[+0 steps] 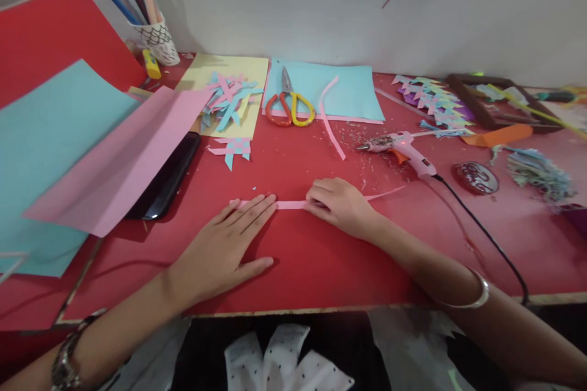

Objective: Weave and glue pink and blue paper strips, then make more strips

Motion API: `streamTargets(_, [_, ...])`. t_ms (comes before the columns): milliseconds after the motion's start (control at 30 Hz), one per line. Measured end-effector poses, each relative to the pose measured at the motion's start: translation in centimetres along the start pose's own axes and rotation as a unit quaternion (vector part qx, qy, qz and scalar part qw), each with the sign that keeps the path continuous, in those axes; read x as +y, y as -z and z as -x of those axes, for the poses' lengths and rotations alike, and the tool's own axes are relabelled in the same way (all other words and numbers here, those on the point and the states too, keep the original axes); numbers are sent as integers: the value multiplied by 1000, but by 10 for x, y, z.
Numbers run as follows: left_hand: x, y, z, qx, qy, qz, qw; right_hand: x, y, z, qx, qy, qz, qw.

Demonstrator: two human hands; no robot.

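Observation:
A narrow pink paper strip (291, 204) lies across the red tabletop in front of me. My left hand (233, 233) rests flat on its left part, fingers stretched out and thumb spread. Farther right, my right hand (342, 204) has its fingers curled and pinched on the same strip, whose thin tail runs out past the hand to the right. Beyond my hands lie a second, curved pink strip (326, 119) and a small woven pink and blue paper piece (237, 146). A pink glue gun (403, 149) lies to the right of that curved strip.
Scissors (290, 101) lie on blue sheets (353, 88); cut strips (229, 98) are piled on yellow paper (190, 79). At left, large sheets (119, 159) partly cover a phone (169, 180) near a pen cup (158, 43). The glue gun's black cord (486, 238) crosses the right side.

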State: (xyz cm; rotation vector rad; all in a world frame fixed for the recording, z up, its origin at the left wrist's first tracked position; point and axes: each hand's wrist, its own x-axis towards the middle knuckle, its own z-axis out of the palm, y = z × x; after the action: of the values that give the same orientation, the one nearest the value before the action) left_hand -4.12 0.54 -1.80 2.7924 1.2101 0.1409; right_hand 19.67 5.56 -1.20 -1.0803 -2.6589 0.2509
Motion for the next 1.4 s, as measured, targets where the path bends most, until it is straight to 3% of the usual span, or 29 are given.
streamTargets(233, [2, 1, 1, -1, -5, -26, 1000, 18, 9, 24, 23, -19, -16, 999])
streamTargets(433, [15, -3, 3, 72, 2, -84, 994, 22, 11, 26, 8, -24, -3, 1000])
streamTargets(567, [25, 1, -9, 111, -6, -120, 986, 22, 10, 24, 2, -24, 1, 1000])
streamTargets(633, [28, 5, -18, 100, -4, -125, 987, 21, 9, 23, -1, -27, 2, 1000])
streamTargets(800, [35, 12, -31, 8, 20, -136, 990, 22, 10, 26, 11, -32, -4, 999])
streamTargets(1133, [45, 9, -28, 0, 51, -132, 990, 42, 22, 43, 18, -14, -2, 1000])
streamTargets(1400, [46, 10, -28, 2, 59, -143, 988, 42, 22, 44, -6, -41, 17, 999])
